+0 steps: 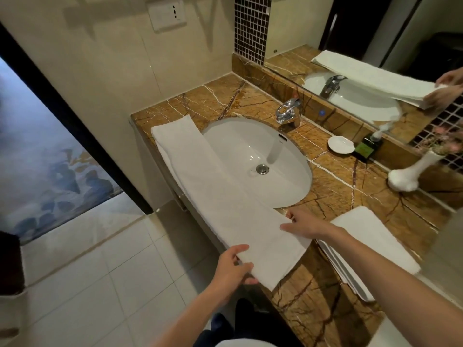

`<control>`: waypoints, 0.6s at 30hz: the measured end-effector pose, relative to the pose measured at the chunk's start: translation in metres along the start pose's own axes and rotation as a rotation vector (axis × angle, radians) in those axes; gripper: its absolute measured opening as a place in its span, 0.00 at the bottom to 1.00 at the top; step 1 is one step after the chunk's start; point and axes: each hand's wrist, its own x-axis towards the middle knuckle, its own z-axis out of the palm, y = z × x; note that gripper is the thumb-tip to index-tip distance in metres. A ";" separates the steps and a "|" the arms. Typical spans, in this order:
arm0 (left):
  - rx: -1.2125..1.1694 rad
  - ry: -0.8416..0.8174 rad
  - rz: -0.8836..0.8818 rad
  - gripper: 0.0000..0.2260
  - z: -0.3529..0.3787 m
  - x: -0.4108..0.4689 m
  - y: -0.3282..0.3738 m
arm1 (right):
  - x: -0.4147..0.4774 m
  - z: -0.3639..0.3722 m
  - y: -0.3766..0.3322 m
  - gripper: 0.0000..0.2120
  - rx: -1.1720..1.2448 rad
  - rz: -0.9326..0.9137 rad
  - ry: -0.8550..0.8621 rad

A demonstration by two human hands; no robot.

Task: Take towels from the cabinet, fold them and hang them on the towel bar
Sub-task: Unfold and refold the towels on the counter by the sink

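A long white towel (208, 189), folded into a narrow strip, lies along the front of the brown marble counter (333, 176) and covers the near edge of the sink (258, 156). My left hand (233, 265) grips the strip's near corner at the counter edge, thumb on top. My right hand (304, 226) pinches the other corner of the same near end. A second stack of folded white towels (368, 249) sits on the counter under my right forearm. No towel bar or cabinet is visible.
A chrome faucet (288, 112) stands behind the sink. A white dish (341, 144), a green bottle (368, 147) and a white vase (413, 172) stand along the mirror (375, 46). White floor tiles lie on the left by a dark door frame (75, 121).
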 end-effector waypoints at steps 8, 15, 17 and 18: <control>0.174 -0.013 -0.010 0.19 0.000 0.000 -0.011 | 0.002 0.008 0.006 0.17 -0.127 0.049 -0.037; 0.272 0.147 0.072 0.13 -0.002 0.015 -0.005 | 0.010 0.007 0.000 0.16 -0.125 0.044 -0.030; 0.259 0.207 0.092 0.12 -0.005 0.022 -0.001 | 0.013 0.006 -0.004 0.16 -0.190 0.020 -0.001; 0.244 0.238 0.103 0.12 -0.007 0.025 0.002 | 0.014 0.005 -0.006 0.16 -0.214 0.010 0.014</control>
